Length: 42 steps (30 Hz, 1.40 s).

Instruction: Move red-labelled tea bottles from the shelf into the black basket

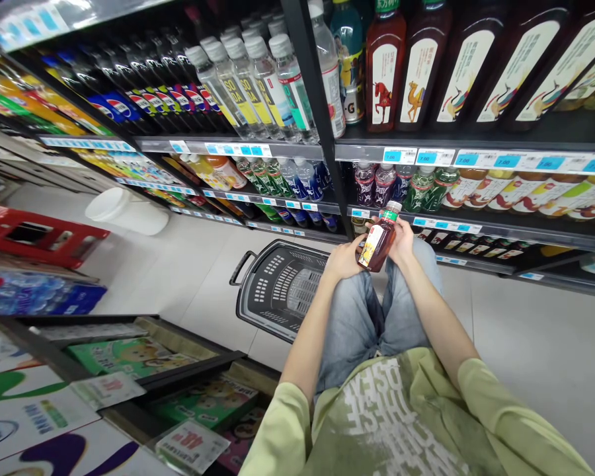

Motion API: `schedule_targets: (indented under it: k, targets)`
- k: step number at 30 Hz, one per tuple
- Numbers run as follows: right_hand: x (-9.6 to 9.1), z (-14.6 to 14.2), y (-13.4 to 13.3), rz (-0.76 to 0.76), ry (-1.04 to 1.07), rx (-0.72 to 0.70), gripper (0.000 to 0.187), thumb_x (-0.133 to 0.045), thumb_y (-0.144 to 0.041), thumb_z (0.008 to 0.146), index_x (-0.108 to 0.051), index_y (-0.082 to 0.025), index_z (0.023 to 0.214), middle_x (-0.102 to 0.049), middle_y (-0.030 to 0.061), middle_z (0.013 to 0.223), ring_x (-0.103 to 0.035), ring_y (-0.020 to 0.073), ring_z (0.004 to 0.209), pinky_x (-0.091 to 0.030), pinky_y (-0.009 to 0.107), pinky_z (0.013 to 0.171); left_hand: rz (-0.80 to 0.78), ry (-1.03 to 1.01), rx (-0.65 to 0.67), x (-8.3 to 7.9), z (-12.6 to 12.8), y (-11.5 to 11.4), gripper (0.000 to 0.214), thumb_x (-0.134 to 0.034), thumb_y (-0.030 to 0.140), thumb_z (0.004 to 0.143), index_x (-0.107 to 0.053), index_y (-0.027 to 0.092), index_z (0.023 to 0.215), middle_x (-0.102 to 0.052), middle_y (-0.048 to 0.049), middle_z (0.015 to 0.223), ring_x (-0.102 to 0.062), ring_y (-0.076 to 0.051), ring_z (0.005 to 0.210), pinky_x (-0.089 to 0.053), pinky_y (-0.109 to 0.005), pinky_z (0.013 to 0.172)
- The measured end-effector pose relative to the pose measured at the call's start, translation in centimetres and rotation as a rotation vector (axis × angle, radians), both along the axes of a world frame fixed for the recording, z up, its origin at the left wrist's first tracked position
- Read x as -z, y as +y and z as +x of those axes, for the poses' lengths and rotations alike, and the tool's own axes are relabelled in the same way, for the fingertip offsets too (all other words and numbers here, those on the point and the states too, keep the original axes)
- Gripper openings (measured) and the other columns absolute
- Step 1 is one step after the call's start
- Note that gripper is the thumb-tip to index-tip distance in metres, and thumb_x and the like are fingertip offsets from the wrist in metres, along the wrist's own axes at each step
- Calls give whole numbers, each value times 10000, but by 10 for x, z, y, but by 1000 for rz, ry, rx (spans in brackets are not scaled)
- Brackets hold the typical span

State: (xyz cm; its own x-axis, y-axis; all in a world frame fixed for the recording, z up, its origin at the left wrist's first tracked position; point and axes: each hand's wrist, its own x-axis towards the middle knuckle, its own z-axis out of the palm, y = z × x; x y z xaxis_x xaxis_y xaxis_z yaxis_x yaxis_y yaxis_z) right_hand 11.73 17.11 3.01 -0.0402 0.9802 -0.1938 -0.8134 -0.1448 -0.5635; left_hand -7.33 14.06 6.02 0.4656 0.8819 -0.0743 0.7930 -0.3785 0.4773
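Between my two hands, over my knees, is a small bottle (377,239) of dark reddish-brown drink with a white cap, a green neck band and a white picture label. It leans, cap away from me. My left hand (346,260) is closed on its lower left side, some fingers hidden behind it. My right hand (402,237) wraps the right side near the neck. A dark shopping basket (264,312) stands on the floor left of my legs, partly covered by my left arm. Right behind the bottle are low shelves with green-labelled bottles (420,188).
A drinks shelf (456,142) with price tags runs across the front. White bucket (127,210), red crate (39,235) and wrapped bottle packs (39,294) stand on the left floor. A display rack (193,367) with boxes is close at lower left. Tiled floor (198,264) lies between.
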Motion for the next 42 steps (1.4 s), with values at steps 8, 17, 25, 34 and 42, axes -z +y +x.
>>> schedule_targets:
  k: [8,17,25,34,42]
  targets:
    - [6,1,4,25,-157,82,304,-801,-467,772,-709,-219,922,-772,36,926,-729,237,862,-624,370,758,-25,-20,6,1,0,1,932,-808,340,777,-396,287,1611,-799,-3,1191,-735,-299,1165,-562,-361,978]
    - [1,1,2,-44,-91,180,332,-898,-302,706,-599,-234,834,-667,-65,738,-607,107,613,-523,226,588,-10,-12,16,1,0,1,980,-857,435,751,-412,262,1607,-797,-43,1175,-737,-318,1162,-565,-373,988]
    - [-5,1,-1,6,-80,79,354,-868,-362,745,-586,-267,937,-763,-9,868,-757,233,860,-635,381,770,-4,-11,15,1,-1,1,944,-830,419,767,-421,275,1605,-798,-18,1179,-738,-327,1150,-565,-392,994]
    - [-6,1,-1,-24,-92,78,344,-860,-379,729,-588,-257,901,-762,9,840,-768,264,939,-662,410,810,-26,-1,8,0,0,0,938,-830,399,771,-419,283,1607,-793,-19,1201,-729,-316,1178,-554,-386,1021]
    - [-8,2,1,-23,-26,38,261,-656,-477,789,-659,-243,905,-775,59,968,-737,291,1041,-658,437,844,-29,-29,11,-1,0,1,962,-858,424,743,-432,283,1593,-799,-23,1184,-734,-323,1170,-567,-378,988]
